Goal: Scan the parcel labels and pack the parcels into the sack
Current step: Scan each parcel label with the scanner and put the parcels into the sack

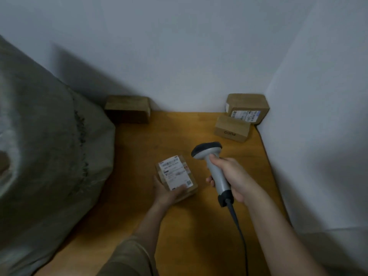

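Observation:
My left hand (pixel 166 193) holds a small cardboard parcel (pixel 177 175) above the wooden table, its white label facing up. To its right, my right hand (pixel 231 176) grips the handle of a grey barcode scanner (pixel 210 156); the dark scanner head sits up and to the right of the parcel. A black cable trails from the handle toward the near edge. The big grey-green sack (pixel 45 152) bulges along the left side of the table.
A brown box (pixel 128 109) stands against the back wall next to the sack. Two more boxes sit in the far right corner: a labelled one (pixel 248 107) and a smaller one (pixel 232 129) in front of it. White walls close in the orange table (pixel 189 236) at the back and right.

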Tool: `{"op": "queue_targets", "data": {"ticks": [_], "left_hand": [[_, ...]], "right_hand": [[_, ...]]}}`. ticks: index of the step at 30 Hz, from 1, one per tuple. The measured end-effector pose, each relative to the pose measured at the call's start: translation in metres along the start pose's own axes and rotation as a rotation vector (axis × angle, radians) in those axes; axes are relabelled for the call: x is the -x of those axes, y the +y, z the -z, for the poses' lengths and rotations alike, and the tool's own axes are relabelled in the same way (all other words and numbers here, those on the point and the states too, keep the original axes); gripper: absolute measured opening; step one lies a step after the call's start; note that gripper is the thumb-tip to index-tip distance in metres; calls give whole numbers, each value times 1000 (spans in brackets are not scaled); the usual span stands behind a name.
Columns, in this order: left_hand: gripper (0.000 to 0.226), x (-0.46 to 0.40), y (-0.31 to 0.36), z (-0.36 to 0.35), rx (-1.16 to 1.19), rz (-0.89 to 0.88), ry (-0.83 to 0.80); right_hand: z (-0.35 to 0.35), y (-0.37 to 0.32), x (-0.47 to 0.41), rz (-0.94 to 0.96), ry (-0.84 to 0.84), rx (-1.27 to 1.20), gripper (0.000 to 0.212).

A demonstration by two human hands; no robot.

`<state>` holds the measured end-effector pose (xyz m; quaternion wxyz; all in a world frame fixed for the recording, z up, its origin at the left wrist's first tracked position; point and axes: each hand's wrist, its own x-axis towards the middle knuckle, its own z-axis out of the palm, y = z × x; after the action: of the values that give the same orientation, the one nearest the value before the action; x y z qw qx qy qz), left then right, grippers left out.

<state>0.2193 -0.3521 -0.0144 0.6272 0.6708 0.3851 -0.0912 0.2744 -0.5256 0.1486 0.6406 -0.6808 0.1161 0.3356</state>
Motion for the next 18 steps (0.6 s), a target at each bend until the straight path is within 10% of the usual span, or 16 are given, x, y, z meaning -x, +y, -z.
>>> {"op": "queue_targets", "data": {"ticks": [6, 18], "left_hand": [[116, 12, -21, -10, 54, -210, 20], [90, 9, -20, -22, -87, -73, 78]], "right_hand": [[-12, -5, 16, 60, 12, 160, 37], [-11, -43, 67, 86, -67, 209, 40]]}}
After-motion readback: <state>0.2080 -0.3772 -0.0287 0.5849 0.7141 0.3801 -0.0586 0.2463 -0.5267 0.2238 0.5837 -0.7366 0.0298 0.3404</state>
